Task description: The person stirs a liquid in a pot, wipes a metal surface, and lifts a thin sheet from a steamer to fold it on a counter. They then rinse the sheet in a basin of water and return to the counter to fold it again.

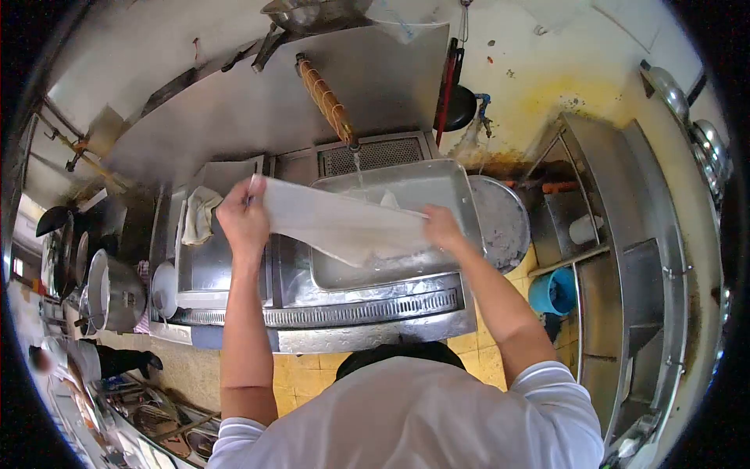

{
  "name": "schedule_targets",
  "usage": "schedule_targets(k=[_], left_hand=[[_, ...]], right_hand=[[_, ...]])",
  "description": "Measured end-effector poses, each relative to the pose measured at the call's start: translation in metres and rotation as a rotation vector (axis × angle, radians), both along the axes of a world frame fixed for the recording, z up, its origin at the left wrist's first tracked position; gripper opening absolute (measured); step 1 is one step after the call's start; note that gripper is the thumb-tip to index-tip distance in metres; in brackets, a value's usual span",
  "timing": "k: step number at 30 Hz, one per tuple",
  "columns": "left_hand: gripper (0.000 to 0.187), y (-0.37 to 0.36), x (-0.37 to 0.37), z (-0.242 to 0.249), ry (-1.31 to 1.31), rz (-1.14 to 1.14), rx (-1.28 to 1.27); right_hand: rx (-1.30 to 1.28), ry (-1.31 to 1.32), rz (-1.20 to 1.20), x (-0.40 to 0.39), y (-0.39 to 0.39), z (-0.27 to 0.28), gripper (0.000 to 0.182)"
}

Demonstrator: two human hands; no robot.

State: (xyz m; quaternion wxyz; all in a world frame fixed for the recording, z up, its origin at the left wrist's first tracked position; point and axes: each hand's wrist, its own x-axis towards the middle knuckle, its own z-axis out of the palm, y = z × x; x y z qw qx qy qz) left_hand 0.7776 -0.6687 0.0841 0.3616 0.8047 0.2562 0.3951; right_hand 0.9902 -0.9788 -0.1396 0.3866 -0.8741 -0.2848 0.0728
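A white cloth (336,220) is stretched between my two hands, its lower edge hanging in a point. My left hand (244,217) is closed on its upper left corner. At the cloth's right end, my right hand (444,228) grips it. Beneath the cloth lies a large rectangular metal tray (461,184) with water in it. A thin stream falls into the tray from a tap (328,102) wrapped in brown material. Something whitish shows behind the cloth; what it is I cannot make out.
A crumpled cloth (201,215) lies on the metal counter at left. Right of the tray stands a round metal vessel (498,223). A metal shelf unit (601,203) and a blue bucket (553,291) are farther right. Another person (86,359) is at far left, near large pots (113,289).
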Motion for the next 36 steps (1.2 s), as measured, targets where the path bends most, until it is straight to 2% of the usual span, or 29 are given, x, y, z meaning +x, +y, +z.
schedule_targets(k=[1, 2, 4, 5, 6, 8, 10, 11, 13, 15, 17, 19, 21, 23, 24, 25, 26, 28, 30, 31, 32, 33, 36], left_hand=[[0.015, 0.013, -0.005, -0.028, 0.020, 0.009, 0.031], [0.015, 0.021, -0.008, -0.072, 0.045, 0.015, 0.061], [0.019, 0.008, -0.011, -0.154, 0.226, -0.137, -0.021], [0.025, -0.010, -0.008, -0.184, 0.474, -0.179, 0.040], [0.034, -0.039, -0.003, -0.197, 0.766, -0.123, -0.104], [0.039, -0.055, 0.000, -0.241, 0.874, -0.420, 0.134], [0.037, -0.050, 0.018, -0.259, 0.896, -0.585, 0.268], [0.037, -0.047, 0.027, -0.264, 0.905, -0.665, 0.334], [0.034, -0.047, 0.057, -0.223, 0.884, -0.631, 0.179], [0.032, -0.041, 0.102, -0.197, 0.761, -0.577, 0.078], [0.028, -0.049, 0.133, -0.170, 0.553, -0.504, 0.016], [0.025, -0.055, 0.142, -0.130, 0.366, -0.449, -0.058], [0.021, -0.045, 0.142, -0.111, 0.192, -0.421, -0.136], [0.020, -0.007, 0.121, -0.083, 0.186, -0.191, -0.109], [0.020, 0.035, 0.116, -0.103, 0.084, -0.119, 0.018], [0.019, 0.041, 0.096, -0.083, -0.024, -0.073, -0.149], [0.018, 0.050, 0.084, -0.071, 0.117, 0.069, -0.229], [0.018, 0.046, 0.073, -0.087, 0.038, 0.014, -0.121], [0.017, 0.020, 0.082, -0.113, 0.055, -0.134, 0.054], [0.018, -0.013, 0.088, -0.104, 0.068, -0.236, 0.024], [0.020, -0.037, 0.089, -0.089, 0.083, -0.339, -0.006], [0.020, -0.038, 0.087, -0.080, 0.058, -0.325, 0.027], [0.026, -0.011, 0.079, -0.043, -0.009, -0.258, 0.139]], right_hand=[[-0.020, -0.041, -0.009, 0.012, -0.022, -0.019, 0.024], [-0.076, -0.165, -0.025, 0.002, -0.026, -0.014, 0.023], [-0.192, -0.423, -0.071, -0.017, -0.042, 0.003, 0.022], [-0.241, -0.412, -0.013, -0.024, -0.039, 0.001, 0.022], [-0.291, -0.399, 0.046, -0.034, -0.030, -0.003, 0.023], [-0.450, -0.305, 0.125, -0.039, -0.025, -0.011, 0.024], [-0.663, -0.149, 0.156, -0.032, -0.023, -0.020, 0.025], [-0.689, -0.079, 0.135, -0.024, -0.020, -0.020, 0.026], [-0.740, 0.068, 0.100, -0.005, -0.006, -0.009, 0.028], [-0.441, -0.071, 0.070, 0.012, 0.027, 0.010, 0.024], [0.145, -0.009, 0.043, 0.014, 0.073, 0.051, 0.025], [0.344, 0.226, 0.162, 0.018, 0.118, 0.069, 0.026], [0.180, 0.237, 0.225, 0.006, 0.122, 0.062, 0.027], [-0.029, 0.136, 0.288, 0.013, 0.112, 0.042, 0.028], [-0.160, 0.035, 0.324, 0.027, 0.091, 0.017, 0.028], [-0.255, 0.043, 0.309, 0.046, 0.063, -0.006, 0.028], [-0.350, -0.015, 0.319, 0.056, 0.053, -0.010, 0.028], [-0.542, -0.199, 0.371, 0.066, 0.043, 0.004, 0.028], [-0.338, -0.121, 0.305, 0.048, 0.058, 0.037, 0.027], [-0.039, 0.072, 0.202, 0.025, 0.091, 0.067, 0.026], [0.232, 0.145, 0.291, 0.001, 0.122, 0.094, 0.025], [0.505, 0.216, 0.377, -0.015, 0.140, 0.110, 0.024], [0.284, 0.132, 0.359, -0.001, 0.131, 0.059, 0.023]])
